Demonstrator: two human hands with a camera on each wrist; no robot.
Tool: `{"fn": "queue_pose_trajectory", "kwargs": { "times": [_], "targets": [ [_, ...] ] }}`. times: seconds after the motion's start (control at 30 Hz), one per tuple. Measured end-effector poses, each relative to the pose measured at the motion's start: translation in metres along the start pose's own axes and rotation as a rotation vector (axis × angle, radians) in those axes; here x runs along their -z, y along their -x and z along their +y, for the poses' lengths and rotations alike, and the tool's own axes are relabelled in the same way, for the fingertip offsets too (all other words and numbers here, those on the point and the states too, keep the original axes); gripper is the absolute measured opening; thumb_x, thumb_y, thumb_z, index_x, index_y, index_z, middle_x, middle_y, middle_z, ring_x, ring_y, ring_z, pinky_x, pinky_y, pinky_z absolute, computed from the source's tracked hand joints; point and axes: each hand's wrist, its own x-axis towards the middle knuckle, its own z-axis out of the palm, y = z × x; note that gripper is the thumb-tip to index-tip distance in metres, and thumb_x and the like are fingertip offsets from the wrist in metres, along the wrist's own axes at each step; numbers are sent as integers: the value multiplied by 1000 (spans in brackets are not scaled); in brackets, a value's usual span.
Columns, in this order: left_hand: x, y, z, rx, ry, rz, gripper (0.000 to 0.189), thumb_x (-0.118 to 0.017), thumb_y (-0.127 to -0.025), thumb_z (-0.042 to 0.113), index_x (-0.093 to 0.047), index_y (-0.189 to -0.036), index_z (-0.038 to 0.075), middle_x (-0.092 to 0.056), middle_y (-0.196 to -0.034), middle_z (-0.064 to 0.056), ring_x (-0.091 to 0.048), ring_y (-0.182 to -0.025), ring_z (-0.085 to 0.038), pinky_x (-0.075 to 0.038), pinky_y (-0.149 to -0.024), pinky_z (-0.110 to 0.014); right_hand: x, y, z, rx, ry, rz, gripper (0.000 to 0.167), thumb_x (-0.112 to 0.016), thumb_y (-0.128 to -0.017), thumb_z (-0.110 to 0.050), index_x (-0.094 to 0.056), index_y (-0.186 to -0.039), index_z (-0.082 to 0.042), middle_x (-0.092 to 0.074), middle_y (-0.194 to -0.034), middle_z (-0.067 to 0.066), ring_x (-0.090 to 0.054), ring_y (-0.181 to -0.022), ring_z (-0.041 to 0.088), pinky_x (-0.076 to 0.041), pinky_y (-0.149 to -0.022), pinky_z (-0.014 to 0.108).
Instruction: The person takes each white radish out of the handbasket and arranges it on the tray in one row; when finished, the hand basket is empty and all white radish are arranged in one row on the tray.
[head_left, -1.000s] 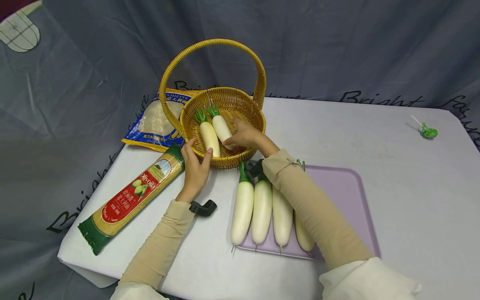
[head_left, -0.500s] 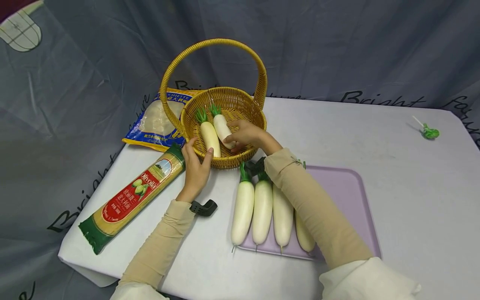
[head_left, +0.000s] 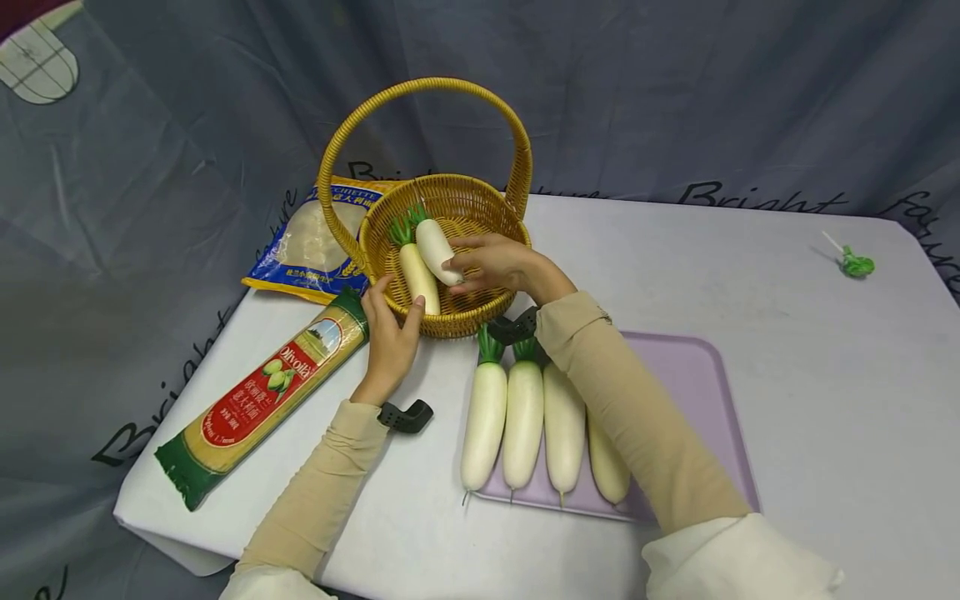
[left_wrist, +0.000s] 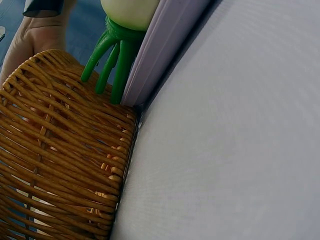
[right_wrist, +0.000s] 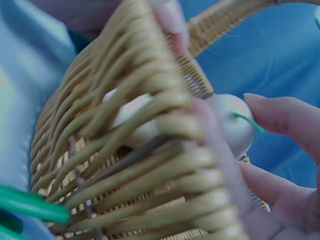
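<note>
A wicker basket (head_left: 472, 196) with a tall hoop handle stands on the table, two white radishes with green tops inside it. My right hand (head_left: 498, 262) reaches over the rim and grips the right-hand white radish (head_left: 437, 252) near its root end, fingers and thumb around it. In the right wrist view the radish's tip (right_wrist: 232, 132) shows between fingers and thumb. The other, yellowish radish (head_left: 420, 282) lies in the basket. My left hand (head_left: 392, 350) holds the basket's front-left rim. Basket weave (left_wrist: 55, 130) fills the left wrist view's left side.
A lilac tray (head_left: 675, 367) under my right forearm bears several larger white radishes (head_left: 483, 425). Left of the basket lie a spaghetti pack (head_left: 262, 392) and a blue-yellow pasta bag (head_left: 315, 242). A green lollipop (head_left: 855, 263) lies far right.
The radish in my right hand has risen and shifted slightly left, its top now over the other radish's greens. My left hand stays on the basket rim.
</note>
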Motion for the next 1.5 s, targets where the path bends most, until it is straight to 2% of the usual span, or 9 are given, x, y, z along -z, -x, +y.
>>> {"fn": "queue_pose_trajectory", "kwargs": {
  "times": [0.27, 0.5, 0.67, 0.8, 0.97, 1.07, 1.17, 1.3, 1.5],
  "targets": [
    [-1, 0, 1, -8, 7, 7, 58, -48, -90, 36, -24, -136, 10, -20, -138, -14, -22, -133, -28, -22, -108, -46, 13, 5, 3, 108, -209, -134, 55, -49, -91, -4, -31, -141, -16, -35, -137, 14, -39, -124, 38, -47, -91, 34],
    [0, 0, 1, -6, 7, 5, 57, -48, -90, 37, -24, -135, 11, -20, -138, -14, -22, -133, -27, -22, -108, -45, 24, 27, 7, 178, -339, -150, 53, -48, -91, -4, -34, -140, -21, -31, -141, 9, -39, -124, 34, -49, -88, 32],
    [4, -2, 1, -2, 11, 15, 57, -48, -90, 37, -24, -136, 11, -20, -139, -14, -21, -133, -28, -22, -108, -46, 33, 55, 12, 226, -313, -172, 55, -47, -91, -4, -34, -140, -25, -30, -140, 9, -46, -116, 27, -48, -90, 33],
    [4, -2, 1, 0, 22, 6, 59, -49, -90, 36, -23, -136, 10, -18, -139, -15, -20, -134, -28, -22, -108, -47, 47, 93, 23, 239, -253, -163, 58, -47, -92, -6, -27, -143, -25, -33, -134, 9, -54, -106, 22, -47, -91, 33],
    [2, -1, 0, 0, 19, -15, 60, -49, -90, 36, -22, -137, 10, -18, -139, -15, -21, -133, -30, -22, -107, -48, 71, 155, 56, 262, -210, -142, 58, -43, -94, -7, -20, -145, -21, -43, -124, 6, -62, -98, 22, -49, -87, 28],
    [1, 1, 0, 7, 14, -9, 58, -49, -90, 35, -23, -137, 11, -19, -139, -15, -22, -133, -31, -23, -107, -49, 83, 186, 84, 329, -199, -140, 57, -37, -95, -1, -19, -145, -20, -48, -123, 3, -61, -102, 19, -49, -88, 30],
    [1, 3, -1, 12, 16, -6, 58, -49, -90, 34, -23, -136, 12, -19, -139, -15, -22, -133, -30, -24, -106, -48, 90, 211, 112, 375, -166, -78, 59, -36, -94, 4, -20, -145, -20, -51, -124, 0, -61, -104, 20, -48, -88, 32],
    [0, 3, -1, 14, 14, -13, 58, -49, -90, 35, -23, -136, 12, -20, -138, -15, -22, -133, -30, -23, -107, -47, 93, 235, 141, 337, -85, 24, 61, -39, -93, 4, -19, -145, -21, -53, -122, -3, -63, -100, 23, -50, -85, 33],
    [0, 1, 2, 9, 17, -10, 57, -49, -90, 35, -23, -136, 13, -20, -138, -14, -21, -133, -29, -22, -108, -47, 82, 250, 176, 308, -13, 102, 65, -44, -91, 2, -16, -146, -19, -54, -115, -1, -63, -97, 18, -51, -81, 38]
  ]
}}
